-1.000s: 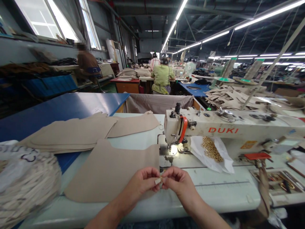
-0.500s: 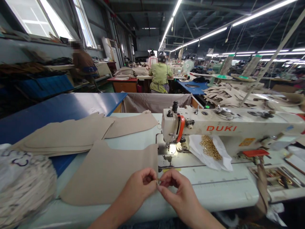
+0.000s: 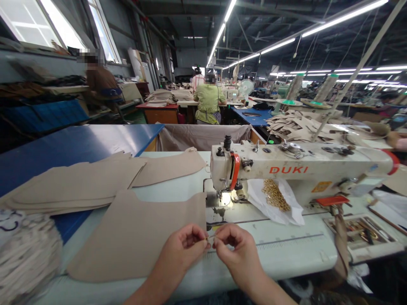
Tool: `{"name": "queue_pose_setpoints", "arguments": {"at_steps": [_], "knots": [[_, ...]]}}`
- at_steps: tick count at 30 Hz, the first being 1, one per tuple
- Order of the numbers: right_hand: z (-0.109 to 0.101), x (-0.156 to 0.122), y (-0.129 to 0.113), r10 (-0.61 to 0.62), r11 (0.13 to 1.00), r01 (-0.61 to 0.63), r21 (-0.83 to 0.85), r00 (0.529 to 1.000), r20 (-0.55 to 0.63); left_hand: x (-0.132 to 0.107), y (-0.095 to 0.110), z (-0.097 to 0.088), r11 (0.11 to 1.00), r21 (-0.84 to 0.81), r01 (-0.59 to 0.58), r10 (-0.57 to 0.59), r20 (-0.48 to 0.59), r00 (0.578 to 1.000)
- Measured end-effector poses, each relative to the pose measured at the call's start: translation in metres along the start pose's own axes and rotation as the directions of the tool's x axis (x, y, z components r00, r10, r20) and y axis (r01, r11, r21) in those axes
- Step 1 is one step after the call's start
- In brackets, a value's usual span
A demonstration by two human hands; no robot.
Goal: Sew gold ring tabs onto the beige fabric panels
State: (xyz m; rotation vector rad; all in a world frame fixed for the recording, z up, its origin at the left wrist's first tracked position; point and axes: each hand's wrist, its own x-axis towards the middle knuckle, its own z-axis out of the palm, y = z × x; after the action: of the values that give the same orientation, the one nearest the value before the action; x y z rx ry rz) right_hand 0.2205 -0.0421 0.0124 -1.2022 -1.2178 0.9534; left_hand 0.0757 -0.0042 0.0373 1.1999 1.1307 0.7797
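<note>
My left hand (image 3: 187, 245) is closed in a pinch on a small gold-coloured metal piece (image 3: 207, 239), mostly covered by the fingertips. Facing it, my right hand (image 3: 237, 245) pinches a thin pale strip (image 3: 212, 237) whose kind is too small to tell. The fingertips of both hands almost meet, in front of the sewing machine (image 3: 254, 165) and below its needle area. Under my left hand and forearm lies a flat beige fabric panel (image 3: 136, 237). Gold-coloured metal rings (image 3: 275, 195) sit heaped on white paper (image 3: 295, 212) on the machine bed.
Stacked beige panels (image 3: 70, 182) and a single piece (image 3: 171, 167) lie at the left. A bundle of pale strips (image 3: 28, 258) stands at the near left. On the right is a tool tray (image 3: 388, 250). A person in green (image 3: 208, 101) sits ahead.
The view has turned slightly right, shifting the scene leftward. My fingertips have drawn slightly apart, showing more of the small piece and strip between them.
</note>
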Motion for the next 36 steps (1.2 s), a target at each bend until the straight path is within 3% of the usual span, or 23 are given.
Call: {"name": "queue_pose_setpoints", "arguments": {"at_steps": [7, 12, 17, 21, 27, 32, 34, 36], "knots": [[0.001, 0.002, -0.001, 0.001, 1.0, -0.001, 0.019, 1.0, 0.014, 0.002, -0.004, 0.002, 0.993, 0.007, -0.118, 0.118, 0.008, 0.993], [0.0, 0.003, -0.003, 0.134, 0.964, -0.138, 0.229, 0.99, 0.035, -0.005, -0.007, 0.002, 0.964, 0.128, -0.234, 0.242, -0.049, 0.969], [-0.003, 0.005, -0.005, 0.221, 0.885, -0.251, 0.392, 0.968, 0.121, -0.008, -0.001, 0.004, 0.947, 0.201, -0.252, 0.272, -0.079, 0.959], [-0.007, 0.005, -0.006, 0.208, 0.938, -0.243, 0.246, 0.965, 0.16, -0.009, 0.003, 0.005, 0.948, 0.206, -0.242, 0.264, -0.086, 0.961], [-0.015, 0.004, -0.013, 0.107, 0.991, -0.089, -0.098, 0.975, 0.196, -0.009, -0.001, 0.005, 0.964, 0.176, -0.201, 0.216, -0.072, 0.974], [-0.02, 0.004, -0.016, 0.035, 0.959, 0.031, -0.282, 0.974, 0.226, 0.004, 0.008, -0.007, 0.979, 0.124, -0.162, 0.153, 0.082, 0.985], [-0.021, 0.005, -0.014, 0.054, 0.954, 0.013, -0.301, 0.975, 0.214, 0.02, 0.012, -0.019, 0.952, 0.211, -0.22, 0.208, 0.077, 0.975], [-0.022, 0.006, -0.01, 0.088, 0.956, -0.026, -0.292, 0.975, 0.203, 0.041, 0.009, -0.034, 0.85, 0.42, -0.317, 0.347, 0.006, 0.938]]}}
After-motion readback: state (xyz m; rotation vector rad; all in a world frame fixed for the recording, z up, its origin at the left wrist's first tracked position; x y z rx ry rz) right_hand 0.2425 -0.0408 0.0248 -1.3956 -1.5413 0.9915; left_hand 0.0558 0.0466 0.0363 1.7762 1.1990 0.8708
